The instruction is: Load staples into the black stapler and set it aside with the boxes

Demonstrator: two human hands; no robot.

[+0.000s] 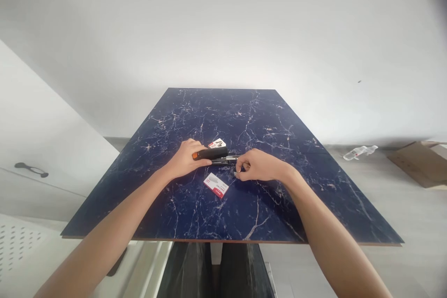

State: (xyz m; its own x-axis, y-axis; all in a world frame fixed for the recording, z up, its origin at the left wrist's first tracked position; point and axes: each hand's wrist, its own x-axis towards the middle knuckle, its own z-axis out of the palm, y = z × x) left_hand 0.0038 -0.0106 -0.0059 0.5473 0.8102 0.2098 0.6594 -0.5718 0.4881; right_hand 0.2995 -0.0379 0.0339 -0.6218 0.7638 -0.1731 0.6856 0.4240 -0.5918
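Note:
My left hand (190, 157) is closed around the rear of a black and orange stapler (216, 153), thumb along its near side. The stapler lies on the dark blue marbled table (209, 116) with its metal staple channel (230, 159) exposed towards the right. Beside that channel, my right hand (260, 165) is pinched, and a small silvery strip of staples (236, 174) shows at its fingertips. A white and red staple box (215, 185) lies flat just in front of the stapler. Behind it sits a second small box (217, 143), partly hidden by the stapler.
A pale wall (223, 32) stands behind the table. To the right on the floor are a clear plastic bottle (359, 152) and a cardboard box (419, 163). A white cabinet with a dark handle (31, 170) is at the left.

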